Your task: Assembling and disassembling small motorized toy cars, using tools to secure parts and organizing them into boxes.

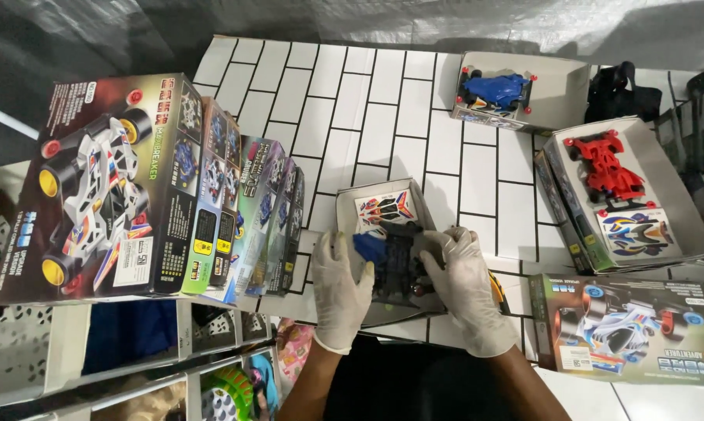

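1. Left hand [341, 287] and right hand [467, 287], gloved, both curled closed around dark toy car chassis [395, 269], near surface [383, 109] front edge.
2. Risk, judged: small parts slipping from gloves, dropping off that edge.
3. Underneath: open tray [350, 209] holding sticker sheet [385, 209].
4. Toward far right corner: box with blue car [498, 90]; box with red car [608, 165].

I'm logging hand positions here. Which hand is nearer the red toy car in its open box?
Right. The right hand lies below-left of the red toy car; the left hand is farther left, across the dark chassis.
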